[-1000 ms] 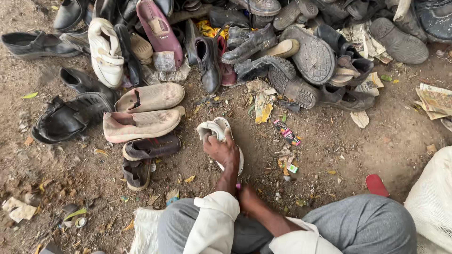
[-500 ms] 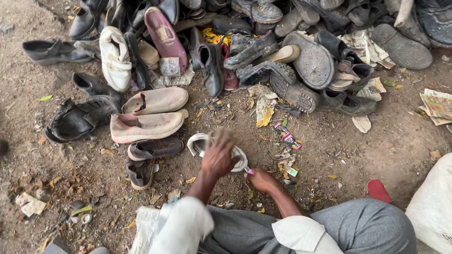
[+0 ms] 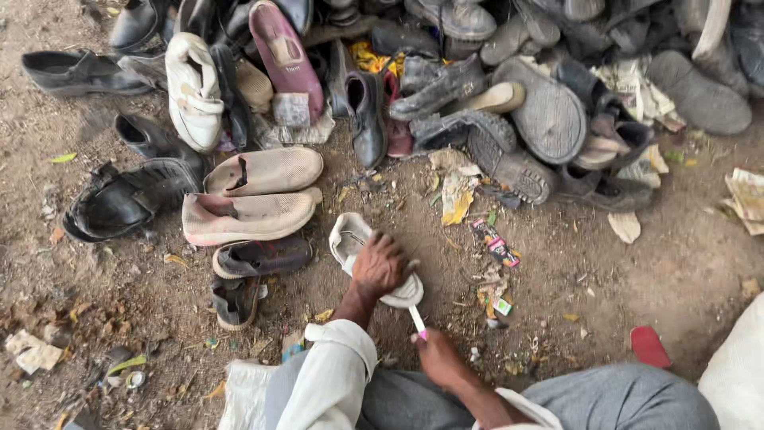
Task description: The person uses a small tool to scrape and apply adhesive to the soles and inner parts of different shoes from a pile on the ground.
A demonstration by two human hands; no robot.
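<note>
Since half a second ago, left hand [image 3: 380,267] has slid further over the white shoe [image 3: 358,248] and now presses on its middle; right hand [image 3: 439,357] has dropped back toward the lap, lower centre of frame, and a thin white stick with a pink tip [image 3: 418,322] now shows in it.

Left hand: fingers curled down over the shoe, gripping it from above. Sleeve of pale cloth rolled at the forearm. Shoe lies on the dirt ground [image 3: 621,279] at centre frame, sole edge up, running from upper left to lower right under the hand; its heel end sticks out toward upper left, its toe end toward lower right, just past the knuckles.

Right hand: closed around the lower end of the stick, fist loosely clenched. Stick points up toward the shoe's lower right end, tip touching or nearly touching it; cannot tell which.

Around: two beige slip-on shoes [image 3: 255,195] lie side by side left of the white shoe, close but apart from it. Below them a dark sandal [image 3: 263,256] and another dark sandal [image 3: 235,301]. Large heap of worn dark shoes [image 3: 493,95] across the top of frame. White sneaker [image 3: 191,87] and maroon shoe [image 3: 286,60] in the heap, upper left. Scraps of coloured wrapper [image 3: 495,243] right of the white shoe. Grey trousers [image 3: 605,398] at bottom edge.
</note>
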